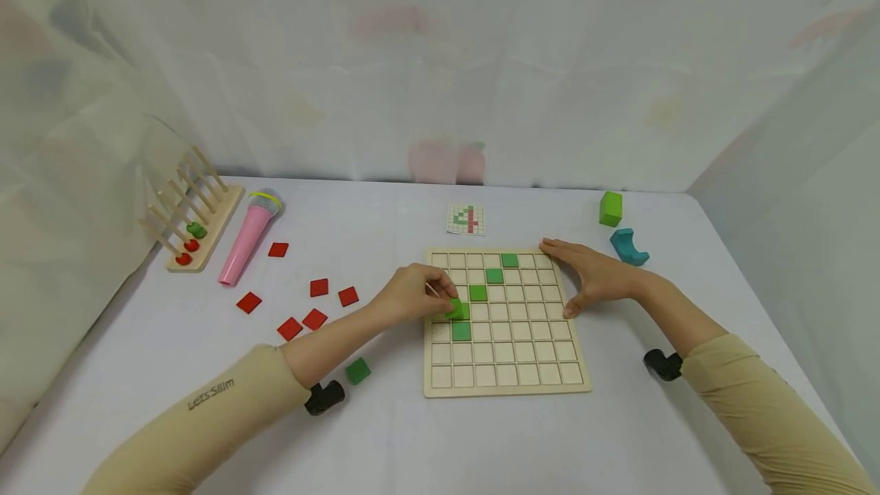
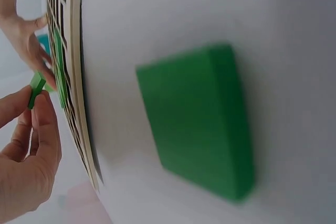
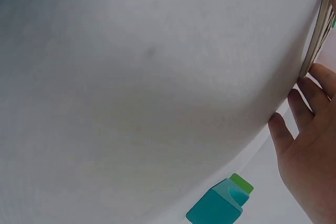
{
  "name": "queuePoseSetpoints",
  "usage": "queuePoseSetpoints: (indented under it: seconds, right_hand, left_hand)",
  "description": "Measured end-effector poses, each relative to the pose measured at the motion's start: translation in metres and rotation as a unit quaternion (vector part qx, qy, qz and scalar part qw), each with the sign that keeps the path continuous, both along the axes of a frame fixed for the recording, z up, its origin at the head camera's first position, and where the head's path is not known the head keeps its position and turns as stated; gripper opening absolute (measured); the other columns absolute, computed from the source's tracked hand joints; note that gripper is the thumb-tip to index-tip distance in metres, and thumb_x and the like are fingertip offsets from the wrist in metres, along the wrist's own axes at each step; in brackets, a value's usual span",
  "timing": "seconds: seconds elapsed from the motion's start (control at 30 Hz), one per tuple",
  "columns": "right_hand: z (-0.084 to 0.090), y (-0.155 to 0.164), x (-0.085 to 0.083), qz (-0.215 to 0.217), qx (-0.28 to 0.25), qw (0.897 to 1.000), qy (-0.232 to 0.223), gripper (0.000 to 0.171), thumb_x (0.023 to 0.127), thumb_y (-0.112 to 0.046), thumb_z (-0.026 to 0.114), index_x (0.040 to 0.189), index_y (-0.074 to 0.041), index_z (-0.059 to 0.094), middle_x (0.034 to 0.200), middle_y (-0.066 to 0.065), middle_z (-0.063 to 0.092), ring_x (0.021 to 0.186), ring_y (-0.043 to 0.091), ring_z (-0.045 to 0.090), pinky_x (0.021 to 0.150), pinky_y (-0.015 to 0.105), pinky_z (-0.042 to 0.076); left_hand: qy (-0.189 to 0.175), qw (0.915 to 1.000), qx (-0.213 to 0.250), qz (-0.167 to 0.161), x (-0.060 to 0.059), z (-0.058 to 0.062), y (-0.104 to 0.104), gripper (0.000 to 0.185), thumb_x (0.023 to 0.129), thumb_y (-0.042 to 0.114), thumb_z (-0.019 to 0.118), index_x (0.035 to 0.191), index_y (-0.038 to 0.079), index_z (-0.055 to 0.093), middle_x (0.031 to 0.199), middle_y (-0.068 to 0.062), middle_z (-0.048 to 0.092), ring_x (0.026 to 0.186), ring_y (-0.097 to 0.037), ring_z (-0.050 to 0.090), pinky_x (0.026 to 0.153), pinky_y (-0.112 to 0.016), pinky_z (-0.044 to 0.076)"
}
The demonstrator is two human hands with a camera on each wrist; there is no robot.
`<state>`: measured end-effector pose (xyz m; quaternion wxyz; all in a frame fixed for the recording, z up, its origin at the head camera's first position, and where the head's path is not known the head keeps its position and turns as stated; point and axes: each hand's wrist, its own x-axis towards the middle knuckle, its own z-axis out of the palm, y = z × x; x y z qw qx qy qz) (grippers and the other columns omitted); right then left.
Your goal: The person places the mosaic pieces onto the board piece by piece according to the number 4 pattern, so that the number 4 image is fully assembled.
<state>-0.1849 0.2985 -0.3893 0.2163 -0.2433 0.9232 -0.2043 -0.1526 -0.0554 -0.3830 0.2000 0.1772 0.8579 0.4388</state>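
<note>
My left hand (image 1: 411, 293) pinches a green square tile (image 2: 37, 88) between thumb and fingertips, close over the left part of a wooden grid board (image 1: 507, 381). Several green tiles lie in the board's cells, stepping down leftward from a tile (image 1: 509, 260) near the top to another green tile (image 1: 461, 331); one is partly covered by the held tile. On the board's right edge rests my right hand (image 1: 598, 273), fingers extended and spread, thumb lower down the same edge. A loose green tile (image 1: 358, 370) lies on the table beneath my left wrist, large in the left wrist view.
Several red tiles (image 1: 315, 318) are scattered left of the board. Behind them are a pink toy microphone (image 1: 247, 241) and a wooden peg stand (image 1: 223, 214). A small pattern card (image 1: 466, 219) lies beyond the board. A green block (image 1: 610, 208) and teal curved block (image 1: 627, 246) stand at right.
</note>
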Motion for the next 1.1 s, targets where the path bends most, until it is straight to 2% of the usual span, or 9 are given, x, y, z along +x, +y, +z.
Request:
queuePoseSetpoints:
  seconds: [0.13,0.4,0.73,0.87,1.1]
  right_hand:
    - [0.0,0.0,0.001,0.002,0.0,1.0,0.002,0.122,0.065,-0.049,0.087,0.157,-0.006,0.021,0.166,0.019,0.016,0.153,0.045,0.012,0.119,0.067,0.016]
    - [0.002,-0.001,0.002,0.003,0.0,1.0,0.0,0.123,0.064,-0.048,0.087,0.157,-0.005,0.02,0.165,0.019,0.015,0.152,0.046,0.011,0.119,0.067,0.015]
    - [0.003,-0.001,0.002,0.005,-0.001,1.0,0.003,0.122,0.064,-0.047,0.088,0.157,-0.004,0.02,0.165,0.02,0.016,0.152,0.046,0.012,0.118,0.068,0.015]
    - [0.003,-0.001,0.002,0.004,-0.002,1.0,0.0,0.122,0.064,-0.047,0.088,0.157,-0.005,0.02,0.165,0.02,0.015,0.152,0.047,0.012,0.118,0.068,0.015]
    - [0.005,-0.002,0.003,0.004,-0.002,1.0,-0.001,0.122,0.064,-0.047,0.088,0.157,-0.005,0.02,0.165,0.02,0.015,0.152,0.047,0.012,0.118,0.069,0.016]
  left_hand:
    - [-0.01,0.9999,0.005,-0.008,0.002,-0.002,0.01,0.012,0.081,0.01,0.077,0.092,0.013,0.073,0.09,-0.001,0.073,0.076,-0.007,0.065,0.071,-0.02,0.051]
    - [0.0,0.9992,0.006,-0.039,0.007,-0.003,0.025,0.01,0.081,0.008,0.077,0.091,0.009,0.074,0.086,-0.003,0.073,0.075,-0.005,0.063,0.072,-0.018,0.051]
    - [-0.012,0.9991,0.007,-0.04,0.014,-0.006,0.037,0.007,0.081,0.006,0.078,0.086,0.009,0.073,0.08,-0.002,0.072,0.071,-0.005,0.06,0.068,-0.017,0.049]
    - [0.004,0.999,0.003,-0.045,0.016,-0.008,0.039,0.008,0.081,0.005,0.077,0.084,0.009,0.072,0.079,-0.001,0.072,0.07,-0.005,0.06,0.068,-0.017,0.05]
    - [0.054,0.9962,-0.023,-0.064,0.02,-0.006,0.042,0.007,0.081,0.004,0.077,0.082,0.009,0.072,0.078,-0.001,0.072,0.069,-0.005,0.059,0.066,-0.017,0.049]
